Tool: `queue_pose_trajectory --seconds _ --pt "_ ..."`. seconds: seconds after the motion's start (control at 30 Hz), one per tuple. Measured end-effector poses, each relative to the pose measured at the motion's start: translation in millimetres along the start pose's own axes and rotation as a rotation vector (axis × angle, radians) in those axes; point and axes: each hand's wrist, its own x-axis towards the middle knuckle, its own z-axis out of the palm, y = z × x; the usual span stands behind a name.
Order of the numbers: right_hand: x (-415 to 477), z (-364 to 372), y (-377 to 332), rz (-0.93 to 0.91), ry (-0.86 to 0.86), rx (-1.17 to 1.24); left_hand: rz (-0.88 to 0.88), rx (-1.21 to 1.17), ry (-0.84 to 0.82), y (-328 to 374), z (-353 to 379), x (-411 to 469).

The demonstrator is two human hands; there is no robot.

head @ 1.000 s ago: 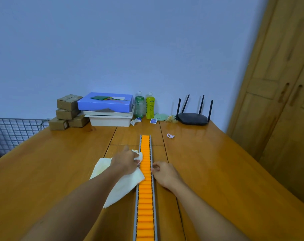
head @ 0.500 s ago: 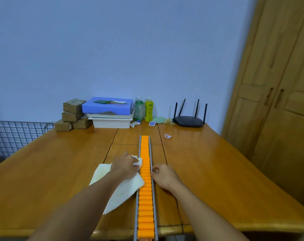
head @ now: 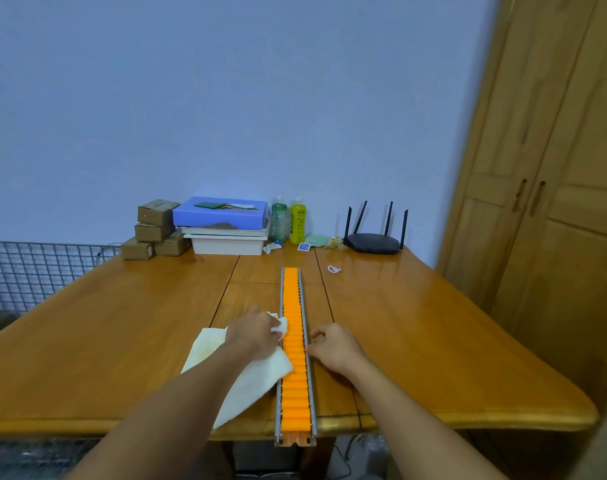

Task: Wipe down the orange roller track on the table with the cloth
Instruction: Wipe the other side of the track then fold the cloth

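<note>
The orange roller track (head: pixel 292 299) in its grey metal frame runs down the middle of the wooden table (head: pixel 122 327), its near end overhanging the front edge. My left hand (head: pixel 253 332) presses a cream cloth (head: pixel 246 379) against the track's left side, a bunched corner of the cloth touching the rollers. The rest of the cloth lies spread on the table under my forearm. On the track's right rail rests my right hand (head: pixel 335 346), fingers curled, steadying the frame.
Along the back wall stand brown cardboard boxes (head: pixel 155 228), a blue box on white trays (head: pixel 226 225), two bottles (head: pixel 289 220) and a black router (head: pixel 375 240). A small white loop (head: pixel 334 269) lies right of the track. A wire grid (head: pixel 28 271) stands left, wooden cabinet doors (head: pixel 555 209) right.
The view has pulled back and tilted up, so the table's front edge and the track's near end now show. Both hands stay at the same place on the track.
</note>
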Motion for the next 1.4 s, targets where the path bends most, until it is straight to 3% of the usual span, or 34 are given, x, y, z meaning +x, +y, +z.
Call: queue_pose_trajectory --seconds 0.8,1.4 --pt "-100.2 7.8 -16.6 -0.007 0.097 -0.208 0.065 0.004 -0.031 11.4 -13.3 -99.3" --pt "-167.5 -2.0 -22.7 -0.011 0.167 -0.233 0.153 0.119 -0.072 26.6 -41.3 -187.1"
